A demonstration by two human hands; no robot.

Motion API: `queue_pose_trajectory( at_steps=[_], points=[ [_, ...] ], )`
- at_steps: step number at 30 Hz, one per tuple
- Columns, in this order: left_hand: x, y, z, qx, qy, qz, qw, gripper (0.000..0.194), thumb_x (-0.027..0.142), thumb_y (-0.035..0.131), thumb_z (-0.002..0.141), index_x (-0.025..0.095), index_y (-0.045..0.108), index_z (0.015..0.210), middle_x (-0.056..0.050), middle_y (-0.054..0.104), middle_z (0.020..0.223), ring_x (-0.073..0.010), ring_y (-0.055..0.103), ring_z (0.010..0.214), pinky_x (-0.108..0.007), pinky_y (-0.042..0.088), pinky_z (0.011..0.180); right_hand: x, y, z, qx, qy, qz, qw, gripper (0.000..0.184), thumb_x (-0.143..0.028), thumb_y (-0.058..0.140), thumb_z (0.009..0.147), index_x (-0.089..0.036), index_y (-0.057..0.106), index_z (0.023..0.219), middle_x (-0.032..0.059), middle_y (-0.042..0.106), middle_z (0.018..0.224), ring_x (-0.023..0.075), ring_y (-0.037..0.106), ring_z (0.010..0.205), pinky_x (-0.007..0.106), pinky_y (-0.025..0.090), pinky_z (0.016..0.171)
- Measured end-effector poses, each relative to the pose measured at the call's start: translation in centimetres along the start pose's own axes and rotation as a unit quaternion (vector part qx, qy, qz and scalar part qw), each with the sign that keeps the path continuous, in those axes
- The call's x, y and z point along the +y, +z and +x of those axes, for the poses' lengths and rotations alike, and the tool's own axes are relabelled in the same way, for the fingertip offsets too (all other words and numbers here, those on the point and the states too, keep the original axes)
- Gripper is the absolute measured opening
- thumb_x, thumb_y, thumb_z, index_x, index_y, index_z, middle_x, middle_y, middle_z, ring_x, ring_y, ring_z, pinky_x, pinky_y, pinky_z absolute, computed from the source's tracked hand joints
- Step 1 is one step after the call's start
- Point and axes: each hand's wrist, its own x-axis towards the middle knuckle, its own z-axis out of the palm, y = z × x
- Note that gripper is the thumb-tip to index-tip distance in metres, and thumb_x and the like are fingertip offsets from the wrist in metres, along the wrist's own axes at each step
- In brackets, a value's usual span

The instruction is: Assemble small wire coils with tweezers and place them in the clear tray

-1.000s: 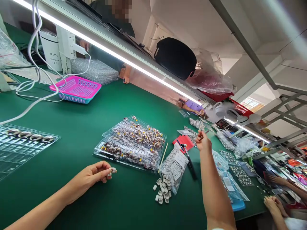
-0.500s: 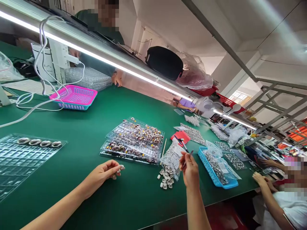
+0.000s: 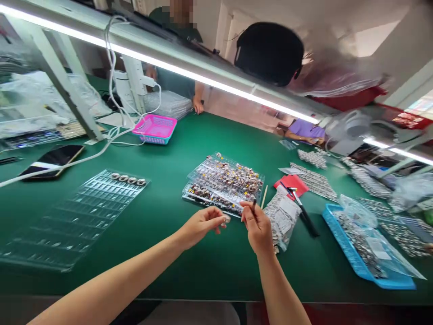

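Note:
My left hand [image 3: 203, 225] pinches a small silvery-white piece [image 3: 226, 219] between thumb and fingertips, above the green table. Close on its right, my right hand [image 3: 259, 228] is closed around a slim dark tool [image 3: 254, 205], whose upper tip shows; its kind is unclear. Behind both hands sit stacked clear trays [image 3: 219, 185] full of small shiny pieces with yellow and brown bits. To the left lies another clear tray [image 3: 67, 221], with several oval ring-like pieces [image 3: 128, 179] along its far row. A bag of small whitish parts [image 3: 282, 216] lies partly behind my right wrist.
A blue basket [image 3: 358, 266] with bagged parts stands at the right. Near it lie a black pen-like tool [image 3: 306, 216] and a red packet [image 3: 296, 183]. A pink basket [image 3: 157, 126], white cables [image 3: 115, 135] and a phone [image 3: 54, 160] are at the left. Other people sit beyond.
My view has turned left, bringing the phone into sight. The two hands are closer together, the right one now near the stacked trays. A black pen-like tool now shows beside the bag.

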Motion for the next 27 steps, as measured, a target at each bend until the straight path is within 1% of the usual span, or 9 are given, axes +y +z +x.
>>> queue_pose_trajectory(
  at_steps=[3, 5, 7, 10, 13, 16, 20, 23, 27],
  points=[
    [-1.9, -0.3, 1.1, 0.020, -0.014, -0.100, 0.995, 0.032, 0.042, 0.075, 0.076, 0.014, 0.061, 0.086, -0.006, 0.068, 0.090, -0.0144, 0.064, 0.078, -0.024, 0.048, 0.067, 2.0, 1.0, -0.6, 0.005, 0.049, 0.067, 0.997, 0.032, -0.045, 0.048, 0.095, -0.021, 0.066, 0.105, -0.0006, 0.054, 0.069, 0.0100, 0.045, 0.054, 0.023, 0.037, 0.049],
    [-3.1, -0.7, 1.5, 0.025, -0.037, -0.156, 0.987, 0.031, 0.038, 0.077, 0.075, 0.014, 0.061, 0.085, -0.005, 0.067, 0.087, -0.0126, 0.064, 0.075, -0.024, 0.049, 0.069, 2.6, 1.2, -0.8, -0.007, 0.076, 0.086, 0.993, 0.033, -0.045, 0.048, 0.095, -0.020, 0.067, 0.103, 0.0004, 0.055, 0.071, 0.0103, 0.047, 0.056, 0.024, 0.038, 0.049],
    [-3.8, -1.1, 1.7, 0.017, -0.060, -0.192, 0.979, 0.029, 0.035, 0.077, 0.076, 0.013, 0.061, 0.086, -0.004, 0.067, 0.085, -0.0125, 0.065, 0.074, -0.026, 0.050, 0.072, 2.8, 1.0, -0.9, -0.030, 0.089, 0.071, 0.993, 0.032, -0.044, 0.048, 0.095, -0.020, 0.067, 0.102, 0.0011, 0.055, 0.073, 0.0110, 0.048, 0.057, 0.024, 0.039, 0.050],
    [-3.8, -1.8, 1.9, 0.008, -0.084, -0.222, 0.972, 0.025, 0.031, 0.076, 0.078, 0.013, 0.062, 0.086, -0.005, 0.068, 0.085, -0.0145, 0.067, 0.077, -0.028, 0.052, 0.075, 2.4, 0.6, -0.8, -0.086, 0.104, 0.015, 0.991, 0.028, -0.041, 0.048, 0.095, -0.023, 0.066, 0.107, 0.0022, 0.058, 0.080, 0.0118, 0.050, 0.060, 0.026, 0.041, 0.053],
    [-3.5, -2.1, 2.1, 0.010, -0.102, -0.241, 0.965, 0.022, 0.029, 0.076, 0.079, 0.012, 0.063, 0.085, -0.005, 0.068, 0.086, -0.0151, 0.068, 0.079, -0.029, 0.053, 0.075, 2.2, 0.6, -0.8, -0.117, 0.106, -0.041, 0.987, 0.023, -0.039, 0.053, 0.093, -0.025, 0.064, 0.108, 0.0021, 0.059, 0.083, 0.0129, 0.052, 0.064, 0.026, 0.044, 0.058],
    [-3.4, -2.0, 2.0, 0.005, -0.127, -0.260, 0.957, 0.022, 0.029, 0.076, 0.079, 0.012, 0.063, 0.086, -0.005, 0.068, 0.086, -0.0145, 0.068, 0.078, -0.028, 0.054, 0.075, 2.3, 1.0, -0.9, -0.128, 0.094, -0.071, 0.985, 0.023, -0.036, 0.057, 0.091, -0.026, 0.063, 0.110, 0.0032, 0.061, 0.088, 0.0153, 0.056, 0.069, 0.028, 0.048, 0.062],
    [-3.7, -1.5, 1.6, -0.005, -0.143, -0.280, 0.949, 0.023, 0.028, 0.077, 0.077, 0.012, 0.064, 0.086, -0.004, 0.067, 0.085, -0.0116, 0.066, 0.074, -0.026, 0.055, 0.071, 2.5, 1.6, -1.0, -0.146, 0.053, -0.106, 0.982, 0.026, -0.033, 0.062, 0.088, -0.026, 0.061, 0.112, 0.0038, 0.060, 0.093, 0.0140, 0.054, 0.065, 0.028, 0.047, 0.058],
    [-3.7, -1.5, 1.4, -0.012, -0.142, -0.261, 0.955, 0.023, 0.030, 0.077, 0.077, 0.012, 0.063, 0.086, -0.003, 0.067, 0.083, -0.0112, 0.065, 0.071, -0.027, 0.055, 0.070, 2.4, 1.8, -0.9, -0.160, 0.039, -0.112, 0.980, 0.025, -0.032, 0.062, 0.088, -0.026, 0.062, 0.112, 0.0032, 0.060, 0.092, 0.0140, 0.053, 0.065, 0.028, 0.046, 0.057],
    [-3.4, -1.5, 1.5, -0.006, -0.127, -0.185, 0.974, 0.026, 0.032, 0.077, 0.076, 0.012, 0.063, 0.085, -0.004, 0.069, 0.080, -0.0126, 0.066, 0.070, -0.029, 0.055, 0.072, 2.1, 1.7, -0.8, -0.180, 0.050, -0.103, 0.977, 0.020, -0.032, 0.058, 0.091, -0.027, 0.064, 0.109, 0.0036, 0.062, 0.090, 0.0162, 0.057, 0.069, 0.029, 0.047, 0.060]
  ],
)
